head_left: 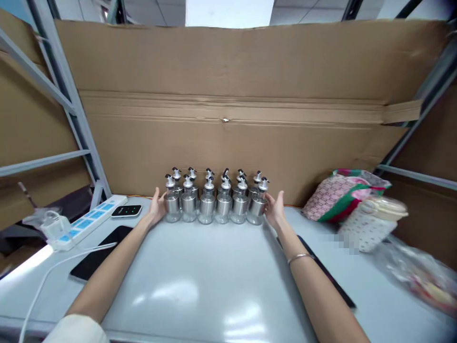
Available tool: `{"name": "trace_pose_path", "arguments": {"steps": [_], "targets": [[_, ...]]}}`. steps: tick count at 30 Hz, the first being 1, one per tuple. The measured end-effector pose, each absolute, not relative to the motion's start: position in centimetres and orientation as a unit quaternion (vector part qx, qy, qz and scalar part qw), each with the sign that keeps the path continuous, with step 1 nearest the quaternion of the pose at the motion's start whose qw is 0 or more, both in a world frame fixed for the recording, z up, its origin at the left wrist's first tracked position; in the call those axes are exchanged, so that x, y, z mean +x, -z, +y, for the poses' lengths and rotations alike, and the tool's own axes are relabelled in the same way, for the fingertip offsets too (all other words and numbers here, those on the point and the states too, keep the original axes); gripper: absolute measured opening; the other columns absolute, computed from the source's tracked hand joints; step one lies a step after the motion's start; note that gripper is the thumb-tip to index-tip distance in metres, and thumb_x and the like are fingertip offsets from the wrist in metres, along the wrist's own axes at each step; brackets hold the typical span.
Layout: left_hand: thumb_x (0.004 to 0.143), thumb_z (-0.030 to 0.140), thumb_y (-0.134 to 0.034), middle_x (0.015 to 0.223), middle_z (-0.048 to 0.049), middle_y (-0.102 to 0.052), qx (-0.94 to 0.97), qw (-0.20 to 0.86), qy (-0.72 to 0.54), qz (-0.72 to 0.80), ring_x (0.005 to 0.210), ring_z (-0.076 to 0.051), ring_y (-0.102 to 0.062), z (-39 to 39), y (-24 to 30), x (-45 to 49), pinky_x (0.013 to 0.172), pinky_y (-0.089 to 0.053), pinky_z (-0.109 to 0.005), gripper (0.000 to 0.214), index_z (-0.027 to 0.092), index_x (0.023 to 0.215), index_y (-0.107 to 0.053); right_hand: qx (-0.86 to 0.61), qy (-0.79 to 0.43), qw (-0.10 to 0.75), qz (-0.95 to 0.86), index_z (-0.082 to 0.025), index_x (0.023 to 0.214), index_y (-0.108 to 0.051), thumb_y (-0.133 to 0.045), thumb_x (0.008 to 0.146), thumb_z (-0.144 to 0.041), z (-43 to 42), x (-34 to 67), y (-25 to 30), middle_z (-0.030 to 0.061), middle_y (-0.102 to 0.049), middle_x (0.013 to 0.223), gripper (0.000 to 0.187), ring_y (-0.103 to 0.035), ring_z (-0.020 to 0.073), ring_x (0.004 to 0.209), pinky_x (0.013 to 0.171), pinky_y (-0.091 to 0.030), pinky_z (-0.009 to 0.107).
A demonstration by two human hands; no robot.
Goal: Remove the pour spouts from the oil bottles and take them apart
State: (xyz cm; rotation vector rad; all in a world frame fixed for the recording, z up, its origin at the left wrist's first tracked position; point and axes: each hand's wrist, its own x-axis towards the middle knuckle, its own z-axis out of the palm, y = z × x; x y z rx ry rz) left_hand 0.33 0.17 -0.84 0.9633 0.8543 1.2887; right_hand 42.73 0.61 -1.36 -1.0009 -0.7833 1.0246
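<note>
Two rows of pump bottles (223, 205) are stood at the back of the desk (200, 267).
The left grip (157, 207) and right grip (274, 209) are opened wide against the rows' ends, closed around none; any contents cannot be made out. A lidded container (376, 226) is set at right; cardboard (228, 157) is seen behind.
</note>
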Motion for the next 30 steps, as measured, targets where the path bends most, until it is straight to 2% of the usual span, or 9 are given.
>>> {"name": "trace_pose_path", "arguments": {"steps": [2,5,9,11,14,18,20,25,30], "targets": [[0.086,0.066,-0.032,0.104,-0.0167,-0.07,0.389,0.592,-0.592,0.386,0.104,-0.031,-0.064,0.5,1.5,0.8,0.093,-0.048,-0.045,0.069,0.009,0.111,-0.062,-0.469,-0.452,0.677,-0.341,-0.019,0.081,-0.06,-0.035,0.068,-0.081,1.1,42.3,1.2,0.0057,-0.068,0.076,0.068,-0.063,0.0222,0.073,0.066,-0.048,0.034],[0.088,0.059,-0.038,0.101,-0.015,-0.072,0.379,0.535,-0.636,0.407,0.102,-0.029,-0.066,1.3,2.5,1.5,0.094,-0.049,-0.042,0.059,0.009,0.108,-0.064,-0.494,-0.423,0.688,-0.322,-0.02,0.075,-0.058,-0.046,0.068,-0.072,1.8,41.3,1.3,0.0039,-0.067,0.07,0.054,-0.063,0.022,0.073,0.067,-0.048,0.034],[0.087,0.059,-0.04,0.11,-0.014,-0.069,0.383,0.454,-0.678,0.434,0.11,-0.028,-0.062,1.9,3.2,2.1,0.099,-0.045,-0.04,0.059,0.009,0.109,-0.064,-0.514,-0.347,0.721,-0.309,-0.018,0.076,-0.056,-0.05,0.068,-0.063,1.9,40.7,1.4,0.0051,-0.066,0.077,0.046,-0.062,0.0228,0.081,0.077,-0.047,0.036],[0.089,0.058,-0.037,0.128,-0.014,-0.059,0.388,0.388,-0.705,0.449,0.124,-0.027,-0.052,1.7,3.0,2.6,0.108,-0.036,-0.039,0.061,0.01,0.12,-0.057,-0.517,-0.282,0.746,-0.311,-0.017,0.082,-0.055,-0.047,0.071,-0.061,1.3,40.7,1.1,0.0071,-0.065,0.089,0.046,-0.06,0.0225,0.092,0.087,-0.044,0.036],[0.087,0.055,-0.045,0.153,-0.0088,-0.027,0.413,0.288,-0.735,0.454,0.142,-0.021,-0.025,0.6,2.2,3.5,0.117,-0.017,-0.035,0.068,0.018,0.142,-0.032,-0.51,-0.185,0.776,-0.322,-0.017,0.094,-0.052,-0.045,0.074,-0.058,0.1,40.2,0.1,0.0084,-0.06,0.107,0.046,-0.053,0.0203,0.106,0.098,-0.037,0.035],[0.079,0.054,-0.06,0.158,-0.0081,-0.002,0.577,0.087,-0.67,0.459,0.146,-0.023,-0.004,-1.1,1.7,4.6,0.119,-0.006,-0.038,0.089,0.021,0.148,-0.015,-0.486,-0.123,0.771,-0.394,-0.016,0.105,-0.047,-0.054,0.071,-0.053,-1.1,39.0,-1.3,0.0094,-0.058,0.106,0.05,-0.055,0.0187,0.101,0.096,-0.039,0.033],[0.084,0.054,-0.054,0.158,-0.0107,0.0,0.643,0.0,-0.612,0.46,0.146,-0.024,-0.002,-1.5,2.1,4.9,0.119,-0.006,-0.041,0.084,0.02,0.149,-0.012,-0.479,-0.11,0.762,-0.421,-0.016,0.107,-0.044,-0.056,0.072,-0.051,-1.4,38.4,-1.8,0.0104,-0.058,0.104,0.051,-0.056,0.0191,0.099,0.094,-0.041,0.035],[0.093,0.048,-0.037,0.158,-0.0124,-0.001,0.667,-0.056,-0.579,0.466,0.146,-0.023,-0.002,-1.5,3.5,4.9,0.118,-0.007,-0.044,0.071,0.019,0.149,-0.006,-0.48,-0.114,0.76,-0.422,-0.016,0.111,-0.039,-0.056,0.072,-0.046,-1.5,37.8,-2.4,0.0117,-0.059,0.104,0.052,-0.058,0.019,0.095,0.092,-0.042,0.036],[0.092,0.041,-0.04,0.157,-0.0141,-0.003,0.672,-0.119,-0.558,0.472,0.145,-0.026,-0.002,-1.8,3.8,5.3,0.116,-0.005,-0.049,0.068,0.018,0.148,-0.01,-0.536,-0.102,0.711,-0.444,-0.013,0.105,-0.047,-0.05,0.074,-0.039,-1.6,37.8,-3.1,0.0108,-0.06,0.096,0.041,-0.058,0.0197,0.087,0.085,-0.043,0.036]]}}
